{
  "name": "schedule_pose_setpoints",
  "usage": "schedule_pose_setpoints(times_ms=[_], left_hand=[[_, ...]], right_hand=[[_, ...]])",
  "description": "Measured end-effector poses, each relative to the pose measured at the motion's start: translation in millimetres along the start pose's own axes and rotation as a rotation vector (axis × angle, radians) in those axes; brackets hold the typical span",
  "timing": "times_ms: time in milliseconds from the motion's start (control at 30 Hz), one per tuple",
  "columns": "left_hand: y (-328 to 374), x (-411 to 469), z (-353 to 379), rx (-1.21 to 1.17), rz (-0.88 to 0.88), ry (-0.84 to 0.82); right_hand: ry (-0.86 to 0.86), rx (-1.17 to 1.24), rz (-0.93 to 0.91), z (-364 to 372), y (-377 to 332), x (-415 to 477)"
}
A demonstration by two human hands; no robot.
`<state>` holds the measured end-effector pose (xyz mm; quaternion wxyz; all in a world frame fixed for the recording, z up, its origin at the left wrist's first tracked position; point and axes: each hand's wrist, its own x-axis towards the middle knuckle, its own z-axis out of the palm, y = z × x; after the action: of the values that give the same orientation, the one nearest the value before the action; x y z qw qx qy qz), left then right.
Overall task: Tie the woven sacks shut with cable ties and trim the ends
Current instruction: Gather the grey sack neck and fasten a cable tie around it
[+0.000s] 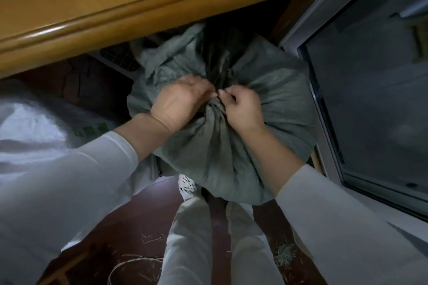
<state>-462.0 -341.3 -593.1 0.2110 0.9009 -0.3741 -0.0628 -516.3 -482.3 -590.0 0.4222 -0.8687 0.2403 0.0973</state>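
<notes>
A full grey-green woven sack [284, 104] stands on the floor in front of my legs, its mouth gathered into a bunched neck at the top. My left hand [180, 102] grips the neck from the left, fingers curled into the gathered fabric. My right hand [243, 109] pinches the neck from the right, thumb and fingers closed together. The fingertips of both hands nearly meet at the neck. Any cable tie there is hidden by the fingers and the dark folds; I cannot make one out.
A wooden table edge [139, 14] overhangs the sack at the top. A white sack [34, 127] lies at the left. A glass door with a metal frame [328, 104] stands close on the right. Loose cord [129, 264] and straw bits lie on the dark floor.
</notes>
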Motion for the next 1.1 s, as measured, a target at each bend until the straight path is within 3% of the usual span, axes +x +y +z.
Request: schedule_pose_setpoints(times_ms=[67, 167, 267, 400, 500, 600, 700, 800, 867, 967, 1100], left_hand=[[7.4, -8.2, -3.4, -0.038, -0.08, -0.013], [26.9, -16.7, -0.1, -0.044, -0.123, -0.01], [36.4, -15.0, 18.2, -0.233, -0.376, -0.053], [30.5, -25.7, 45.2, -0.523, -0.613, -0.306], [23.0, -26.8, 46.1, -0.482, -0.583, -0.419], [16.2, -21.1, 40.7, -0.176, -0.365, -0.428], [10.6, -23.1, 38.7, 0.003, -0.075, -0.278], [10.8, -26.6, 44.8, -0.044, 0.06, 0.009], [13.2, -21.0, 47.6, -0.146, 0.076, 0.118], [17.4, -11.9, 47.2, -0.314, 0.044, 0.151], [23.9, -6.4, 49.1, -0.505, -0.211, 0.196]], right_hand=[[0.01, -0.027, -0.002, -7.3, -17.4, -2.1], [-0.021, -0.265, -0.053, -11.7, -38.8, -7.0], [-0.018, -0.407, -0.063, -4.9, -29.6, -18.9], [0.013, -0.179, -0.087, 23.3, 17.4, -48.4], [-0.05, -0.143, -0.077, 32.4, 35.9, -50.0], [-0.094, -0.147, -0.132, 27.7, 35.7, -43.4], [-0.107, -0.173, -0.186, 18.1, 34.6, -39.1], [-0.106, -0.234, -0.248, 1.9, 31.1, -31.7], [-0.087, -0.261, -0.278, -8.7, 28.1, -26.1], [-0.054, -0.228, -0.321, -14.9, 27.4, -15.4], [-0.025, -0.129, -0.342, -12.2, 30.3, -5.5]])
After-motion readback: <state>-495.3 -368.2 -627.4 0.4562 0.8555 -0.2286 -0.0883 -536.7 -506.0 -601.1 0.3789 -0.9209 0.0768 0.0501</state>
